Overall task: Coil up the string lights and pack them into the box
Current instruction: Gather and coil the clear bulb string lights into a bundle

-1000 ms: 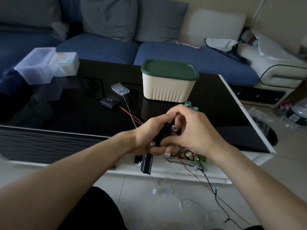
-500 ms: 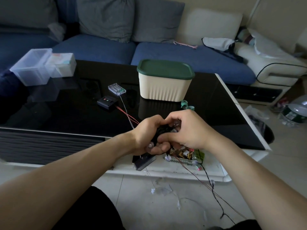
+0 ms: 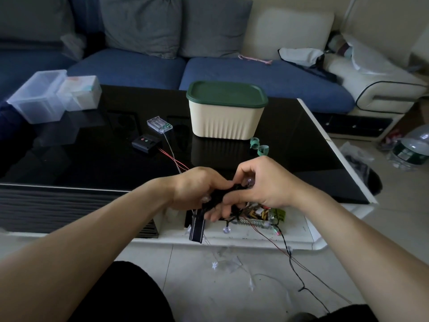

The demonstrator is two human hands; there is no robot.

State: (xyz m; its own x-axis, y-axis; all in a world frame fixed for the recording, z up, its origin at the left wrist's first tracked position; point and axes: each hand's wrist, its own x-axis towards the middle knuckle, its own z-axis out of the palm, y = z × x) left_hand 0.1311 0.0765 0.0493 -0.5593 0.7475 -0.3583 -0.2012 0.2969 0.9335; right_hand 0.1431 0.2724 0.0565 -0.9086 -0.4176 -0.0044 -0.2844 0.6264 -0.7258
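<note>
Head view: since a moment ago the right hand (image 3: 267, 182) has lifted over the string lights (image 3: 222, 194), which the left hand (image 3: 197, 187) clutches at the worktop's (image 3: 92, 159) near edge, adding another loop; box (image 3: 226, 110) unopened.

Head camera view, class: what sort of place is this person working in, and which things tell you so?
Most likely a home living room. A blue sofa with grey cushions runs along the back, a glossy black coffee table stands before it, and the floor is tiled.
</note>
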